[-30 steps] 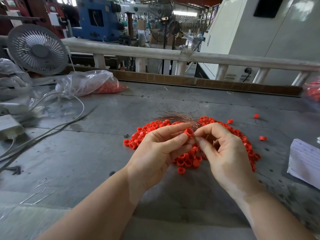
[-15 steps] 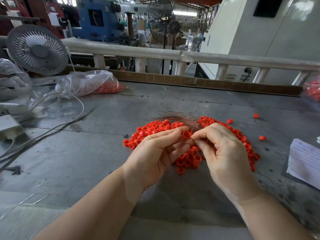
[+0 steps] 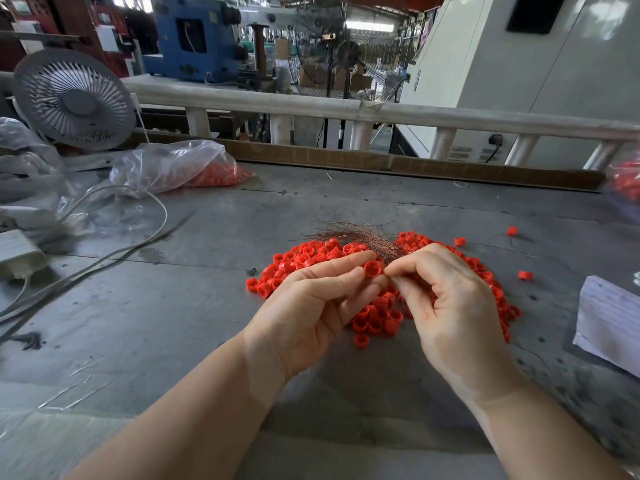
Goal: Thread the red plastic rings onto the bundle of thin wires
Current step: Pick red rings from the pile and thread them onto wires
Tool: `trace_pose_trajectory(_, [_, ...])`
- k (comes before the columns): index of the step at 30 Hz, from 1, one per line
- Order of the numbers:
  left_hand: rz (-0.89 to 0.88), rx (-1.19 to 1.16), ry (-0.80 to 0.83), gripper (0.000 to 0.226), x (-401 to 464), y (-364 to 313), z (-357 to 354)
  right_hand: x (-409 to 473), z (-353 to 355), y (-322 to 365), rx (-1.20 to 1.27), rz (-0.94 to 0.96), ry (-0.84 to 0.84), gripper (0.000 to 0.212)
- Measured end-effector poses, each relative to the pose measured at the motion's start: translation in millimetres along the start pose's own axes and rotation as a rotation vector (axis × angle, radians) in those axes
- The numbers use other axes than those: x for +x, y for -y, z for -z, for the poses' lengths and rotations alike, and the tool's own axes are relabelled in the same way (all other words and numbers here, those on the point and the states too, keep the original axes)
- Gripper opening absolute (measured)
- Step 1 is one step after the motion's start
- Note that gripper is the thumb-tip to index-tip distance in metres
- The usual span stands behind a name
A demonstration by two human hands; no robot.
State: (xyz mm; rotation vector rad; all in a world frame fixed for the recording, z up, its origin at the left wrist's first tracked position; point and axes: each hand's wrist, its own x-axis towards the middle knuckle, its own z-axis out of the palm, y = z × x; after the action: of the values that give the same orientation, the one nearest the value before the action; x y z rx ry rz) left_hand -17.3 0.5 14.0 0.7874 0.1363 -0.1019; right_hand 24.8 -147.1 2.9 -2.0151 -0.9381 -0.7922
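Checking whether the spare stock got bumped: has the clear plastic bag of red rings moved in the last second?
No. The plastic bag lies beside the grey fan as before.

Both forearms are bare right up to where they leave the view, with no sleeve or cuff showing on either; the left hand [image 3: 304,313] wears no glove, ring or band; the right hand [image 3: 457,306] is likewise ungloved, nothing round the wrist below it, no watch or strap; nails on the fingers [image 3: 349,263] look short and unpainted, so far as can be told; tendons and creases show at the wrists; nothing is written or marked on either arm.
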Motion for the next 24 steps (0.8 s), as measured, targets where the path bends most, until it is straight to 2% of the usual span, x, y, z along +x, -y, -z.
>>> trace_pose_trajectory(19, [0.013, -0.046, 0.006, 0.019, -0.9, -0.5, 0.0, 0.4, -0.5, 1.7, 0.110, -0.063, 0.019, 0.008])
trace_pose_trajectory(24, [0.023, -0.053, 0.034, 0.026, -0.2, 0.0, 0.5, 0.7, -0.7, 1.7, 0.113, -0.074, 0.016, 0.010])
